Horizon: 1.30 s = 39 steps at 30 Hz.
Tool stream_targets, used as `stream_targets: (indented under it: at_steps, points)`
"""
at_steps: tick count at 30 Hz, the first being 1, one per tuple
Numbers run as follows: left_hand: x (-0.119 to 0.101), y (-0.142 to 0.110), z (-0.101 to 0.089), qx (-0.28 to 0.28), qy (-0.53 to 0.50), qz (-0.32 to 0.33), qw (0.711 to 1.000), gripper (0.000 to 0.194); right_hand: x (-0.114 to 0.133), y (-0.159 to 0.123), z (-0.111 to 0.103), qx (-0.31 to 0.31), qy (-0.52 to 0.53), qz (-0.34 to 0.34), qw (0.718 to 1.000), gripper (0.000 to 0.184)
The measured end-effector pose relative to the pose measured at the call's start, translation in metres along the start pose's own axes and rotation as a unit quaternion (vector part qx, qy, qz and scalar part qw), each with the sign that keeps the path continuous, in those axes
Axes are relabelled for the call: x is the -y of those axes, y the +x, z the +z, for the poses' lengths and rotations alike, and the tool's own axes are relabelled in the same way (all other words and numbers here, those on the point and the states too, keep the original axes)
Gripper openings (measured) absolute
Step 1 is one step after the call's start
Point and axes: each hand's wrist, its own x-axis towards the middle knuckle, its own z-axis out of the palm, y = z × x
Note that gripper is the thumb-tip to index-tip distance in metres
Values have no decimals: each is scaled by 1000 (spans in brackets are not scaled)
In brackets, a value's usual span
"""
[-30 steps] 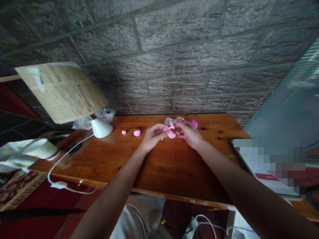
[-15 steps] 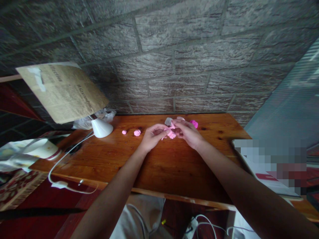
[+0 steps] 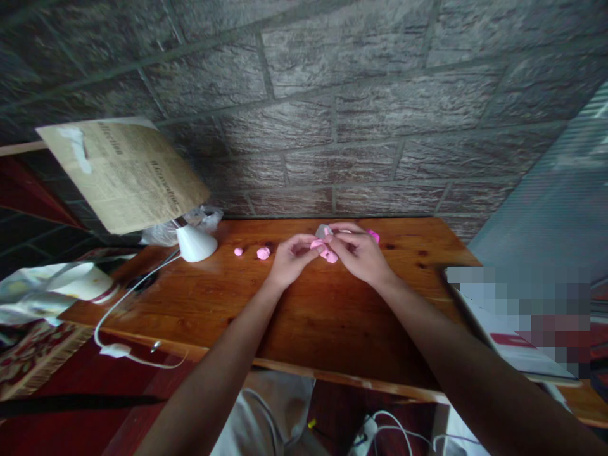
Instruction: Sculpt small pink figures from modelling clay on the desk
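Note:
Between my two hands is a piece of pink modelling clay (image 3: pixel 329 256), lumpy in shape. My left hand (image 3: pixel 292 258) pinches its left side between thumb and fingers. My right hand (image 3: pixel 358 253) is closed on its right side, thumb and forefinger pressed to it. On the wooden table (image 3: pixel 304 323) to the left lie a small pink ball (image 3: pixel 238 251) and a larger pink lump (image 3: pixel 263 253). Behind my hands a greyish translucent piece (image 3: pixel 323 230) shows in part. A brighter magenta lump (image 3: pixel 373 235) is partly covered by my right hand.
At the table's left end stands a lamp with a white base (image 3: pixel 197 244) and paper shade (image 3: pixel 126 174); its cord (image 3: pixel 114 310) hangs over the front edge. A paper cup (image 3: pixel 88 282) is farther left. A stone wall (image 3: pixel 304 126) rises behind. A blurred-out flat object lies right.
My right fingers have shifted: the thumb now presses on the pink clay from the near side. The thin pink strand under my left thumb no longer shows. The view has moved slightly.

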Motion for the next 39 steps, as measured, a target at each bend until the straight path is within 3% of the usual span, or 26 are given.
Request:
stream_targets:
  at_steps: [12,19,28,39]
  points:
    - [0,-2,1,9,29,14,999,28,-1,1,0,25,-1,-15,1000,37]
    - [0,-1,1,-2,26,14,1000,30,-3,0,0,16,-4,-1,1000,28]
    - [-1,-2,2,-3,25,12,1000,29,-2,0,1,48,-17,-17,999,36]
    - [1,-1,1,-6,26,10,1000,31,-4,-1,2,44,-12,-24,999,35]
